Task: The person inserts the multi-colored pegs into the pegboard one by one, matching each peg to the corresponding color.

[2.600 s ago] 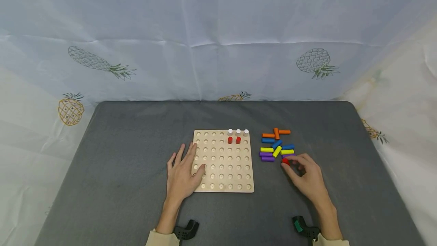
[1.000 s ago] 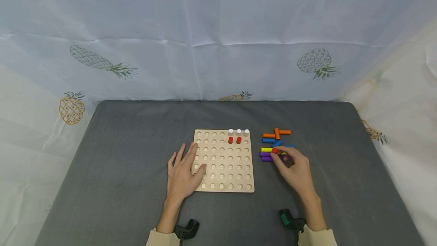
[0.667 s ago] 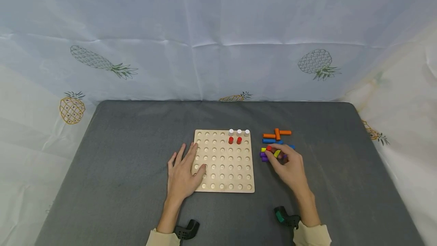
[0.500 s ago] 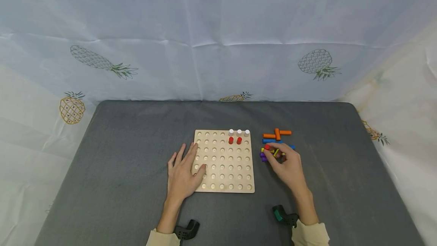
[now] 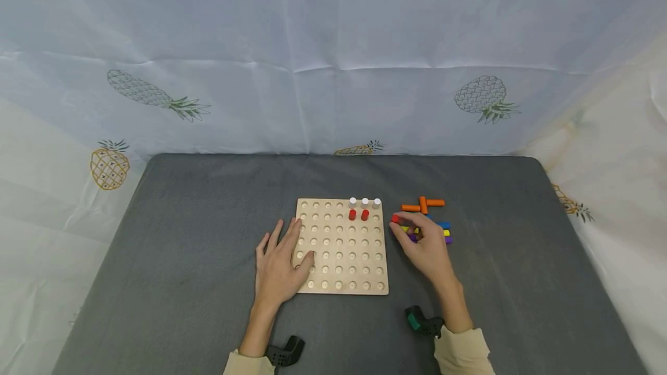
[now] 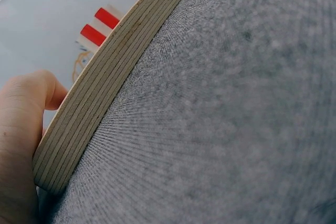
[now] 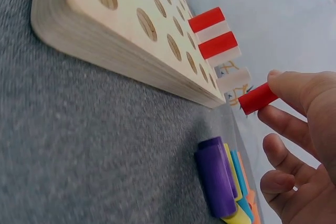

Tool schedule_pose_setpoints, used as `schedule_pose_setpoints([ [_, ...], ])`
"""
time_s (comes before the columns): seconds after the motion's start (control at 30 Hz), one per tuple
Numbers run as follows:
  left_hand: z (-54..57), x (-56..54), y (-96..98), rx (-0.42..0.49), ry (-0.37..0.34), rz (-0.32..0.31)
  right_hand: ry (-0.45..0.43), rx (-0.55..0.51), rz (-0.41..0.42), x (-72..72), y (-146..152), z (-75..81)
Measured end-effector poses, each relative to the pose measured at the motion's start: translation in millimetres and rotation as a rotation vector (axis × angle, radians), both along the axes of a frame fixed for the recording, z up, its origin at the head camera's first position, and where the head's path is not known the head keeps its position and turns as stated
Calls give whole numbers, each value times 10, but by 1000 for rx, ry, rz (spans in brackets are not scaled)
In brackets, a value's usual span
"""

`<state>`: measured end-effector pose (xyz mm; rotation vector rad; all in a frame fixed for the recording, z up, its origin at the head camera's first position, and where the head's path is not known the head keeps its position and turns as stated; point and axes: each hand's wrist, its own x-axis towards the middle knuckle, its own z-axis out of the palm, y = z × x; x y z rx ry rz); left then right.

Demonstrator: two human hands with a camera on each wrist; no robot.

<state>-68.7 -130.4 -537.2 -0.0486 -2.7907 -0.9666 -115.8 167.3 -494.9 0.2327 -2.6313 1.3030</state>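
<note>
A wooden board with rows of round holes (image 5: 333,247) lies on the grey table. Three white pegs (image 5: 365,202) stand along its far edge at the right, with two red pegs (image 5: 365,214) in the row before them. My left hand (image 5: 281,268) rests spread on the board's left side, thumb on top. Between thumb and index finger, my right hand (image 5: 424,245) pinches a red peg (image 7: 258,98), held in the air just right of the board's far right corner. The other fingers of that hand curl loosely and cover part of the loose pegs.
Right of the board lie loose orange pegs (image 5: 423,204), with blue pegs (image 5: 444,225), yellow pegs and purple pegs (image 7: 215,177) partly behind my right hand. A pineapple-print cloth (image 5: 333,103) hangs behind the table's far edge.
My right hand has carried the red peg left and away from me, from the near side of the loose pegs toward the board. My left hand has stayed in place.
</note>
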Motion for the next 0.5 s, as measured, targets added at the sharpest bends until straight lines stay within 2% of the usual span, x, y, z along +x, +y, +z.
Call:
schedule_pose_setpoints([
  [0.2, 0, 2, -5, 7, 6, 1, 13, -4, 4, -38, -71, -32],
  [0.5, 10, 1, 2, 12, -13, 5, -19, -33, 24, -106, -157, -59],
])
